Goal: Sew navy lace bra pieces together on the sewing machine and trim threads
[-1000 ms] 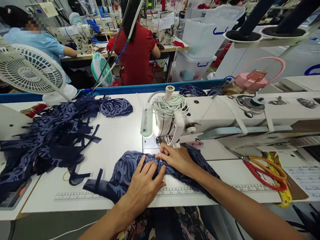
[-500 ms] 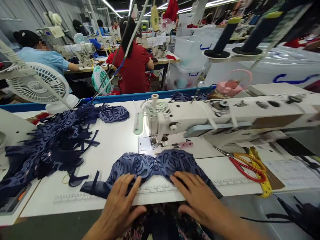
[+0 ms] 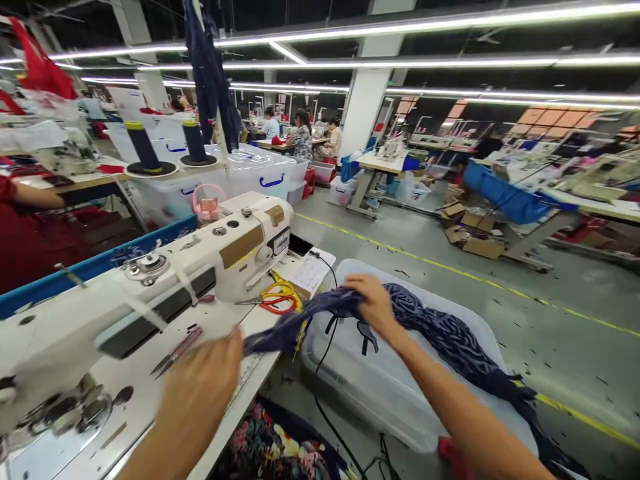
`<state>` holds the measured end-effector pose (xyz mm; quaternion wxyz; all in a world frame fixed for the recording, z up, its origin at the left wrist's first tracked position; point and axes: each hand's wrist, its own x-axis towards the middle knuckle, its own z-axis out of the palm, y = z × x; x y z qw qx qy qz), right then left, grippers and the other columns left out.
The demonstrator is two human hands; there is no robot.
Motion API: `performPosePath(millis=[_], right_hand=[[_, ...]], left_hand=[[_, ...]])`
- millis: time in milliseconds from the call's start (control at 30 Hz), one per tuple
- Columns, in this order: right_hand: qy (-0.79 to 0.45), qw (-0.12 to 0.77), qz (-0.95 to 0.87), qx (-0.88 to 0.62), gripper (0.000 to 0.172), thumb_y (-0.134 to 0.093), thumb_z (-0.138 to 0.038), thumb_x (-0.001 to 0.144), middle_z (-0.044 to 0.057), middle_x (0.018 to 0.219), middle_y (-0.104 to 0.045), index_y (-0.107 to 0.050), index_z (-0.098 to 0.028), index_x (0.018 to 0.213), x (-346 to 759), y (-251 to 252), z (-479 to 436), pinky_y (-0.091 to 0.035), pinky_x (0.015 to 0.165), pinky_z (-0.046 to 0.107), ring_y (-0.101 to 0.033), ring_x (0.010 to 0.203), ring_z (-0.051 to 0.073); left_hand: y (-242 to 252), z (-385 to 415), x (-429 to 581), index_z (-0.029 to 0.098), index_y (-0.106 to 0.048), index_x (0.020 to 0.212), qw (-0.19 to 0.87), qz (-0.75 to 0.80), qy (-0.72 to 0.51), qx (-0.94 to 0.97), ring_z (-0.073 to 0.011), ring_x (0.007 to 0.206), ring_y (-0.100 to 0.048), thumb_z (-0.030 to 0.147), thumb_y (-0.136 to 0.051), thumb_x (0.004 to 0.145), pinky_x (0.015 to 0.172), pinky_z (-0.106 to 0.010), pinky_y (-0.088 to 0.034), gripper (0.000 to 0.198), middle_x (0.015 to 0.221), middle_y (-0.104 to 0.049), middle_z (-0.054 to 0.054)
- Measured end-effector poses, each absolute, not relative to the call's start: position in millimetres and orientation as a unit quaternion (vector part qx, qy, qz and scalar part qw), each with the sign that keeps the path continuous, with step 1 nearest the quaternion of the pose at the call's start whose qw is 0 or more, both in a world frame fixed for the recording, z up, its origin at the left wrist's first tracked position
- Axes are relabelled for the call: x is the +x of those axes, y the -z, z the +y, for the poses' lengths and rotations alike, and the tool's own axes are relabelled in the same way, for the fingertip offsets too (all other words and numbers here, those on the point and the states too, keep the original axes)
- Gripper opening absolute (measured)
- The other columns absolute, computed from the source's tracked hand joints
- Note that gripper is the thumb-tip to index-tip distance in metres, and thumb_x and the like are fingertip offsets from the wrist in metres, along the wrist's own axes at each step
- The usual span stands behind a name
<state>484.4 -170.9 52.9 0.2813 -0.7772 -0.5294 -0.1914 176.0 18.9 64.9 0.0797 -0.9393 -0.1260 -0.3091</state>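
Note:
A navy lace bra (image 3: 300,319) is stretched between my two hands, smeared a little by motion. My left hand (image 3: 205,377), blurred, grips its near end above the front of the sewing table. My right hand (image 3: 373,303) has its fingers closed on the other end, over a translucent plastic bin (image 3: 365,407). Several more navy lace pieces (image 3: 445,330) lie in a long heap across the bin, beside and beyond my right hand. Pink-handled thread snips (image 3: 183,347) rest on the table near my left hand.
A white sewing machine (image 3: 245,243) runs along the left. Red-and-orange scissors (image 3: 280,300) and a yellow tape measure (image 3: 299,337) lie at the table's right end. A black cable (image 3: 325,400) hangs between table and bin. Other people work further back.
The view has swung right toward the bin. Both hands, earlier flat with fingers spread on the bra, now hold it lifted off the table, with the right hand over the bin.

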Motion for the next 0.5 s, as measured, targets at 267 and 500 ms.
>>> performPosePath(millis=[267,500], right_hand=[[0.261,0.183,-0.207,-0.925,0.040,-0.045,-0.026,0.065,0.012,0.101,-0.067,-0.068,-0.023,0.098,516,-7,-384,-0.048,0.088,0.050,-0.063,0.095,0.033],[0.219,0.165,-0.238,-0.932,0.041,-0.037,-0.042,0.081,0.018,0.096,-0.066,-0.058,-0.026,0.113,479,58,-333,-0.048,0.086,0.059,-0.062,0.096,0.042]], left_hand=[[-29,-40,275,0.019,-0.060,0.126,-0.065,0.075,0.229,-0.968,-0.0331,0.122,-0.056,0.022,-0.065,0.082,0.105,-0.060,-0.039,0.044,0.131,-0.062,-0.014],[-48,-40,133,0.041,-0.071,0.107,-0.224,-0.026,0.231,-0.946,-0.0224,0.097,-0.066,0.054,-0.055,0.089,0.090,-0.041,-0.056,0.026,0.098,-0.073,0.001]])
